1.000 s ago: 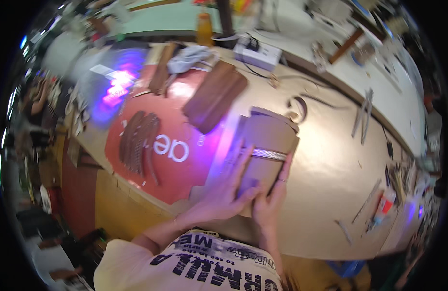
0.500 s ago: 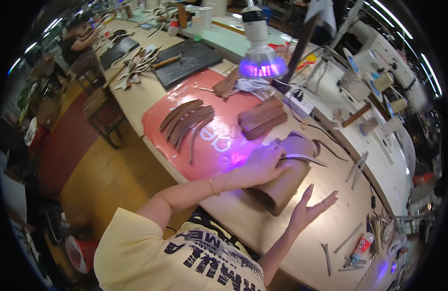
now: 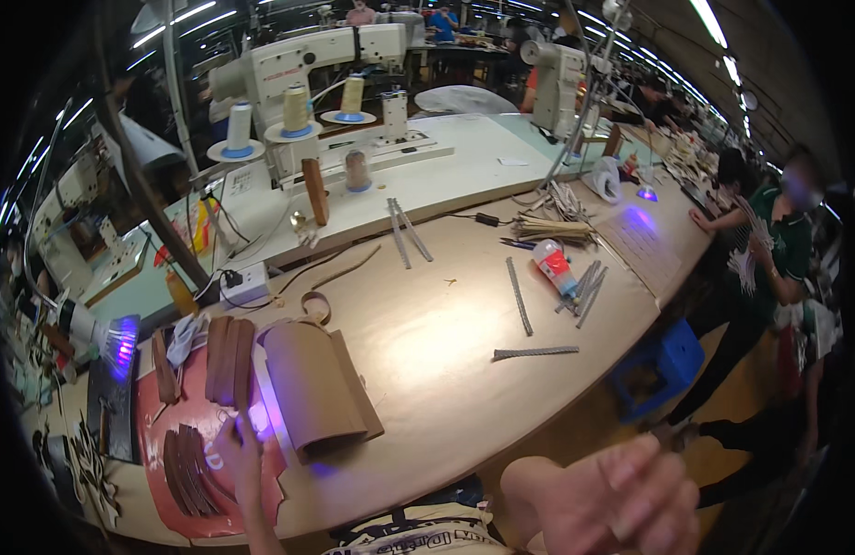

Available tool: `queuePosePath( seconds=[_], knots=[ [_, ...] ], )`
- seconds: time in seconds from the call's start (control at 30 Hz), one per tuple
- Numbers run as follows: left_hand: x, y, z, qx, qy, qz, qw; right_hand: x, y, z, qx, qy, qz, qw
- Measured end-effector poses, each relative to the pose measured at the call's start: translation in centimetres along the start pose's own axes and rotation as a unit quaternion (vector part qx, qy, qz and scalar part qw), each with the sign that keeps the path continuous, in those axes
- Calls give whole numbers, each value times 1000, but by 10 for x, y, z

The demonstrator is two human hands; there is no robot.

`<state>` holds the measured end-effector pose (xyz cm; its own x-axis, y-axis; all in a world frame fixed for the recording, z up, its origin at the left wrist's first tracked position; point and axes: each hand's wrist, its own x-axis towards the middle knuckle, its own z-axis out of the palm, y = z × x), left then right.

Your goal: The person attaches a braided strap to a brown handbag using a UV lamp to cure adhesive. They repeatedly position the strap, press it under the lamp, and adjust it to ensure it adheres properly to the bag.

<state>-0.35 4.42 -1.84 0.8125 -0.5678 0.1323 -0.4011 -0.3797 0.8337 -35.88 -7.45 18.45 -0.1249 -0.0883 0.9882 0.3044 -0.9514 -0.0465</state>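
Observation:
My left hand (image 3: 239, 453) is over the red sheet (image 3: 154, 398), between the curved brown strips (image 3: 185, 472) and the bundle of straight brown pieces (image 3: 229, 361). Its fingers look apart, and nothing shows in them. Right of it lies a curved brown board (image 3: 307, 384), arched over the table. My right hand (image 3: 621, 504) is raised close to the camera, past the table's front edge. Motion blurs its bent fingers, so I cannot tell whether it holds anything. A grey braided strip (image 3: 535, 352) lies near the front edge.
More braided strips (image 3: 518, 296) lie around a red-labelled bottle (image 3: 554, 268). A lamp (image 3: 122, 347) sheds purple light at the left. Behind the table (image 3: 427, 370) stands a sewing machine (image 3: 307, 69) with thread cones. A blue stool (image 3: 657, 370) and a person in green (image 3: 779, 250) are at the right.
The view has swung right. My left hand has left the curved board and moved over the red sheet. My right hand has risen toward the camera. The braided strip no longer shows on the board.

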Motion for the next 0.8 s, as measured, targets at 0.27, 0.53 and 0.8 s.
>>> queuePosePath(
  seconds=[0.27,0.53,0.8],
  knots=[
    [-48,-99,-61,388,135,48,910,11,12,18,49,179,-257,948],
    [-52,-45,-59,395,198,100,891,-2,29,4,50,213,-247,944],
    [-65,151,-24,-195,46,193,961,-90,75,-52,-335,108,195,915]
  ],
)
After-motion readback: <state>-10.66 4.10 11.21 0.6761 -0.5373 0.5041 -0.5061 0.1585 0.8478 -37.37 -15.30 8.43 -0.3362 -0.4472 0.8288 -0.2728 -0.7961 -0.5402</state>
